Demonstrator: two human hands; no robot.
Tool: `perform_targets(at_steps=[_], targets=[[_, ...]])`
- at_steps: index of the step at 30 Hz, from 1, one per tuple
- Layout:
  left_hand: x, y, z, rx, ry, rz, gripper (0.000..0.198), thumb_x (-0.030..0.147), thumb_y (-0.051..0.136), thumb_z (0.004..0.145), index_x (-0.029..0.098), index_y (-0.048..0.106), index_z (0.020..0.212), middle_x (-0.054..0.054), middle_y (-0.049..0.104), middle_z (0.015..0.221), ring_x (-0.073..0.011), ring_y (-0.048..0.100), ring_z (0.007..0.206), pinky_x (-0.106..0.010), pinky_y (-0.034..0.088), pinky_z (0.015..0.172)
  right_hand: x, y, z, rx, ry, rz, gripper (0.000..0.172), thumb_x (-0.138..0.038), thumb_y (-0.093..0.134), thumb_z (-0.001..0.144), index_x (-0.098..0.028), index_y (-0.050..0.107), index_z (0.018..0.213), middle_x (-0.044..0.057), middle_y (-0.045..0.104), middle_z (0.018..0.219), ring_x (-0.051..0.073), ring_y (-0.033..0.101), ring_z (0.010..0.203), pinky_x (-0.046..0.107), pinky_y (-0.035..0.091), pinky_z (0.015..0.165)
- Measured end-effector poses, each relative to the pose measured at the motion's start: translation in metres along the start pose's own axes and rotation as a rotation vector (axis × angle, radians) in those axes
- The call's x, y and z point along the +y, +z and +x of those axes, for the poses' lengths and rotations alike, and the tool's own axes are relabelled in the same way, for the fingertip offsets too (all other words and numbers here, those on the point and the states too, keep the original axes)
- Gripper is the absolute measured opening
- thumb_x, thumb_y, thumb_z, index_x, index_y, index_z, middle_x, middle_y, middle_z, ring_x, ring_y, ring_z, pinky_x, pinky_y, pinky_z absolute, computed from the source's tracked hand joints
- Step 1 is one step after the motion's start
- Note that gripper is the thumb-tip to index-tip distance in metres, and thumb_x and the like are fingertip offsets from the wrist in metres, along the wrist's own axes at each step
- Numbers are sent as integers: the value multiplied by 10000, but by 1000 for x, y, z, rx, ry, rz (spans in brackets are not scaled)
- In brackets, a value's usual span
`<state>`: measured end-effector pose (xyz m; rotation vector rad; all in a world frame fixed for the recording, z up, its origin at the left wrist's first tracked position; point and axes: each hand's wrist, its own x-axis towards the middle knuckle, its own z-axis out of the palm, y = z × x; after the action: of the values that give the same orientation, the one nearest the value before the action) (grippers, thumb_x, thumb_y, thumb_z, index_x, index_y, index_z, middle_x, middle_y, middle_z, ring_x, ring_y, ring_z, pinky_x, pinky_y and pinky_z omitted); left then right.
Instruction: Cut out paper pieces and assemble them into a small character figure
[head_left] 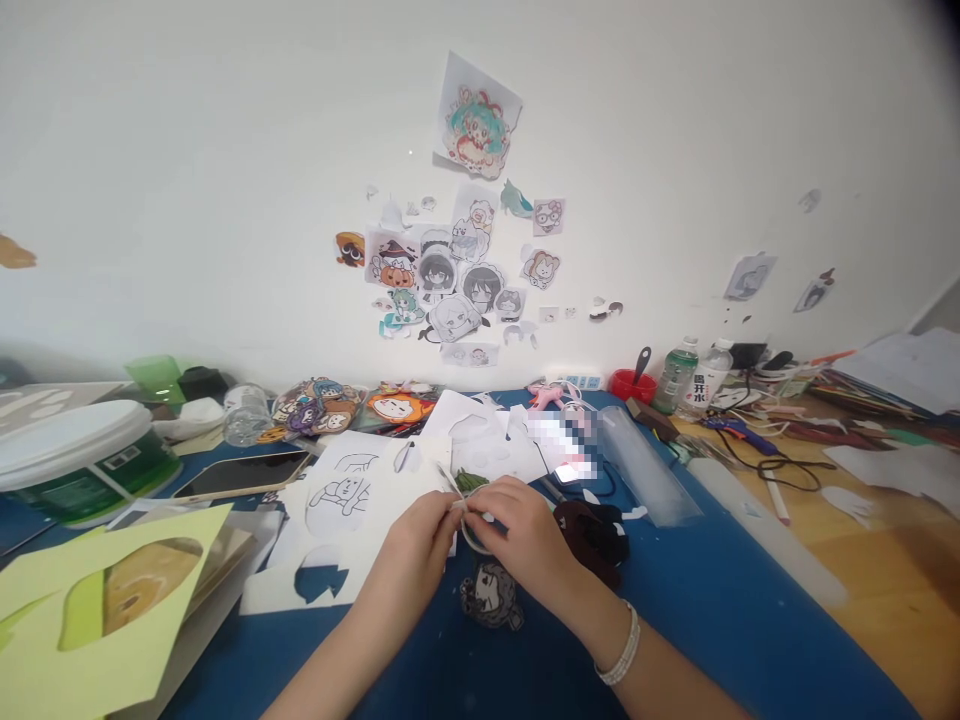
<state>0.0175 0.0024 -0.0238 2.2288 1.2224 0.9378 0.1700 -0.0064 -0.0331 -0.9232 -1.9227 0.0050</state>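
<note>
Both hands meet at the middle of the blue mat (420, 660), fingertips almost touching. My left hand (420, 540) is closed in a pinch, and my right hand (529, 535), with a beaded bracelet (622, 645) on its wrist, pinches from the other side. Something small and pale is between the fingertips, too hidden to name. A thin white strip (448, 478) shows just beyond them. Behind the fingers lies a green leafy-looking piece (471, 482). Just below the hands rests a grey cartoon-character cutout (491, 597). A dark brown piece (592, 535) lies right of my right hand.
At left are a white-lidded tub (82, 455), a phone (244, 474) and yellow cut paper (150, 655). Drawn paper (345, 490) lies left of the hands. Rightward are a clear plastic roll (649, 470), bottles (705, 380) and a red bowl (632, 385).
</note>
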Motion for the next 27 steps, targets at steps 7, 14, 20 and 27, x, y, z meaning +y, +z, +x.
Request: perform_targets(at_steps=[7,14,20,27], targets=[[2,1,-1,-8,25,2,283,334,312,877,195,531,763,-39,580,715,-178,550,671,-284,434,631,-1,5,-1,43,11,-35,166,-64,478,772,-159,604,721,67,656,688,177,577,673,287,479,622],[-1,2,-1,-11,13,-12,256,326,331,863,196,523,756,-43,580,720,-182,541,673,-290,433,633,-3,3,0,29,52,8,173,-65,474,753,-155,620,728,73,658,694,181,579,675,290,482,623],[3,-2,1,-29,-44,-70,270,353,330,858,202,532,761,-38,578,709,-183,536,657,-293,438,619,-6,-1,2,32,154,87,190,-69,488,743,-173,646,741,57,656,706,179,595,702,289,493,654],[4,-4,0,11,-15,-37,251,324,345,857,200,540,760,-18,566,660,-168,529,615,-281,438,588,-5,-2,1,46,63,7,154,-112,494,792,-170,637,796,70,666,745,184,595,713,301,497,655]])
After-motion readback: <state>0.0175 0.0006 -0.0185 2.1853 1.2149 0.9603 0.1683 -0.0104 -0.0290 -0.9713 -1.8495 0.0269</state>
